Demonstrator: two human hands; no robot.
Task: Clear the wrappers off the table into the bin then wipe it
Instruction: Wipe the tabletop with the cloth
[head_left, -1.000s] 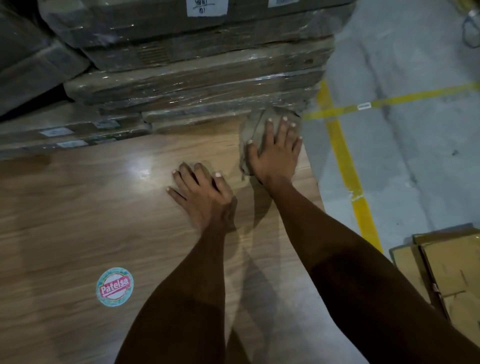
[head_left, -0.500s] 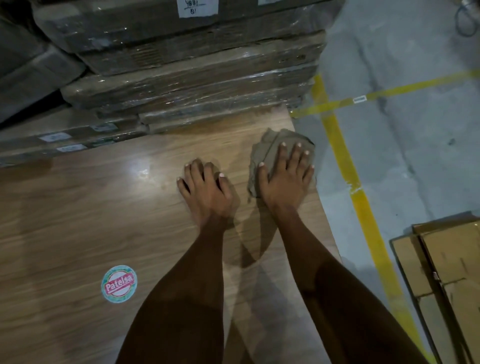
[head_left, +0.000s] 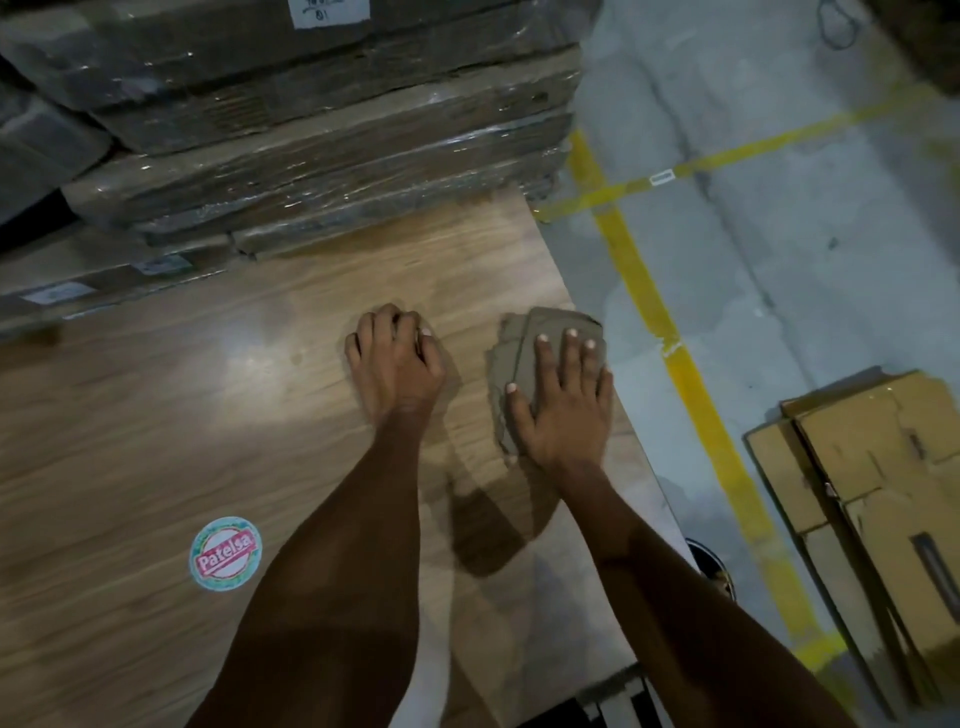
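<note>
A grey-brown cloth (head_left: 524, 345) lies flat on the wooden table (head_left: 156, 415) close to its right edge. My right hand (head_left: 563, 400) presses down on the cloth with straight, spread fingers. My left hand (head_left: 395, 364) rests on the bare tabletop just left of the cloth, its fingers curled under; whether it holds anything is hidden. A dark round bin (head_left: 714, 569) shows partly below the table's right edge, mostly hidden by my right forearm.
Plastic-wrapped flat boxes (head_left: 311, 145) are stacked along the table's far side. A round red-and-green sticker (head_left: 225, 553) sits on the tabletop near left. Flattened cardboard (head_left: 872, 499) lies on the concrete floor at right, beside yellow floor lines (head_left: 670, 343).
My right hand has slid the cloth from the far right corner toward me along the right edge. My left hand moved slightly nearer and its fingers curled in.
</note>
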